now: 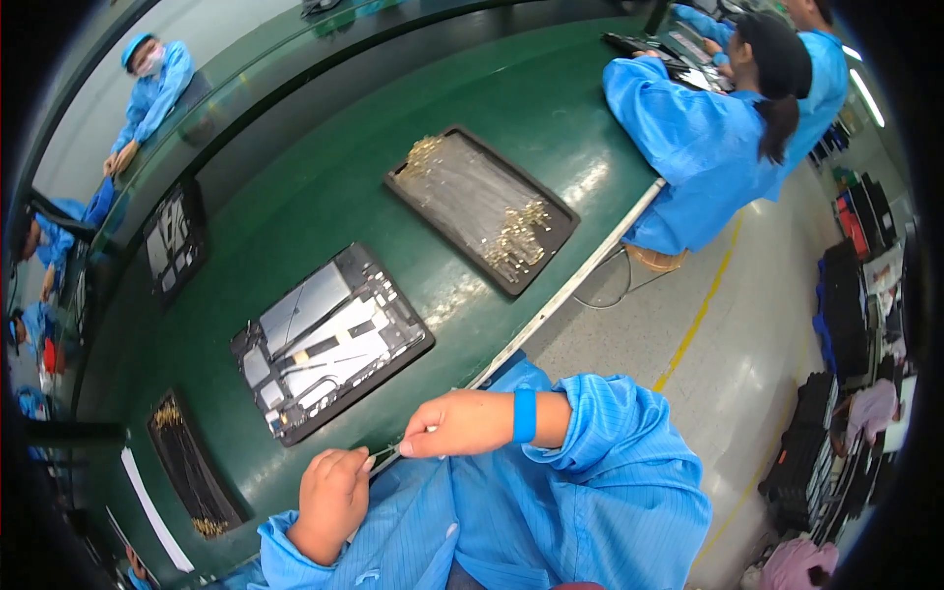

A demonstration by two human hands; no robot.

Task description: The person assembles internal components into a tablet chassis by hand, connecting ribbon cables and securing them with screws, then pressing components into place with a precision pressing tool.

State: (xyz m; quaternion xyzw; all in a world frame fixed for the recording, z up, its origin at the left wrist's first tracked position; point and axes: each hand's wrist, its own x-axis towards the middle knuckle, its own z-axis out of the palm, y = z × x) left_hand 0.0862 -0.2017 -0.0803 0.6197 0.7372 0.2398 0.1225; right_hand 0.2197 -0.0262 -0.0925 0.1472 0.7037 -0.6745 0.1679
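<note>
My left hand (331, 497) and my right hand (457, 425) are close together at the table's front edge, fingertips pinched. Between them runs a short stretch of thin cable (385, 455), gripped at both ends; its tips are hidden in my fingers. Just beyond lies an opened tablet-like device (329, 339) in a black frame, its flat silver and grey inner parts, dark ribbons and small boards exposed. To the right of it, a black tray (472, 211) holds many thin dark cables with gold-coloured ends bunched at both ends.
A narrower dark tray (197, 467) with gold-tipped cables sits at the left, beside a white strip (155, 511). Another opened device (177, 239) lies farther back on the green table (536, 88). Co-workers in blue (678, 138) work at the far right; others stand across the table.
</note>
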